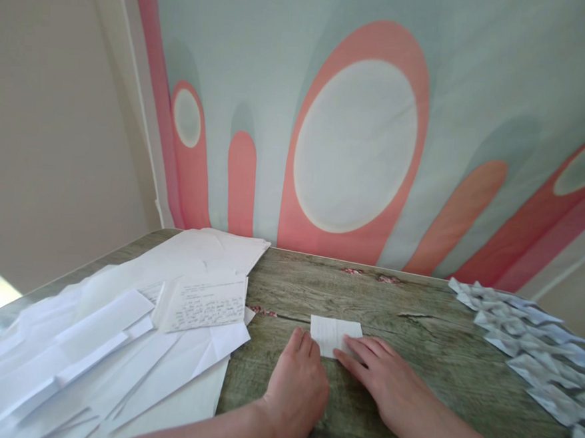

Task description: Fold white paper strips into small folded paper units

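Note:
A small folded white paper (pixel 333 331) lies on the wood-patterned table (pixel 433 349) in front of me. My left hand (pixel 297 386) rests at its near left corner with the fingers curled under, knuckles up. My right hand (pixel 386 379) lies flat with fingers stretched out, the fingertips pressing the paper's near right edge. Neither hand lifts the paper; both bear down on it against the table.
A loose heap of white sheets (pixel 114 340) covers the table's left side, a handwritten note (pixel 205 302) on top. Several small folded paper pieces (pixel 538 349) lie in rows at the right edge. A pink and pale green patterned wall hanging (pixel 358 137) stands behind the table.

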### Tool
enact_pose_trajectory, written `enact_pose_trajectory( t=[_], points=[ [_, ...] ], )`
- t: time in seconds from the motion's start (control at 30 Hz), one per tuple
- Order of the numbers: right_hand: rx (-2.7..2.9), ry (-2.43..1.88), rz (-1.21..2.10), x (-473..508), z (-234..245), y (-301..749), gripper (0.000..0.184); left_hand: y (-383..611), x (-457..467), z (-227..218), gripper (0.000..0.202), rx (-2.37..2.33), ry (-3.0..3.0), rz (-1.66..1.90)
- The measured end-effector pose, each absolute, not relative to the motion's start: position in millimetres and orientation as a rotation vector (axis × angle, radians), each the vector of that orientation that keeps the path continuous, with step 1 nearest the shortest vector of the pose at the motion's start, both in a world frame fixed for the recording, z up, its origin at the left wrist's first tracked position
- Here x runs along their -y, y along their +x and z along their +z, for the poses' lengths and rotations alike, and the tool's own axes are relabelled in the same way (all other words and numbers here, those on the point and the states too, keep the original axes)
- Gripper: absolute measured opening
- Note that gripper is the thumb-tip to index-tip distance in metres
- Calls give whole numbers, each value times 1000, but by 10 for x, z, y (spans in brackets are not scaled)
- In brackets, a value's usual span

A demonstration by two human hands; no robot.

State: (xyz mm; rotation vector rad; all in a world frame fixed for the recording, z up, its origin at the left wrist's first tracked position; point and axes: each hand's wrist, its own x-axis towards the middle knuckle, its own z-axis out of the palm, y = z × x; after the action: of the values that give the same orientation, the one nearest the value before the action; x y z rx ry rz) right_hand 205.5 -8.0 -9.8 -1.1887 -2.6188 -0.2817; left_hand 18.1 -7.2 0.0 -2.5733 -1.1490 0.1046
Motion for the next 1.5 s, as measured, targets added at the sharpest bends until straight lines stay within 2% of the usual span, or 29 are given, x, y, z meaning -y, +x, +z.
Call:
enact_pose_trajectory(
  t=[0.2, 0.53, 0.87, 1.3, 1.5],
  points=[
    [2592, -1206, -371, 100, -151, 2030, 42, 193, 94, -34, 36, 1057, -2643, -6],
    [2645, -1312, -272, 92, -116, 2135, 37, 215, 83, -72, 32, 1070, -2640, 68],
    [2644, -1382, -395, 119, -135, 2209, 22, 234, 91, -80, 25, 1131, -2648, 100],
    [2696, -1373, -425, 23, -163, 2205, 19, 243, 88, -57, 30, 1173, -2634, 137],
    [2600, -1222, -461, -74, -172, 2240, 21, 229, 91, -50, 30, 1156, -2650, 131]
  ],
)
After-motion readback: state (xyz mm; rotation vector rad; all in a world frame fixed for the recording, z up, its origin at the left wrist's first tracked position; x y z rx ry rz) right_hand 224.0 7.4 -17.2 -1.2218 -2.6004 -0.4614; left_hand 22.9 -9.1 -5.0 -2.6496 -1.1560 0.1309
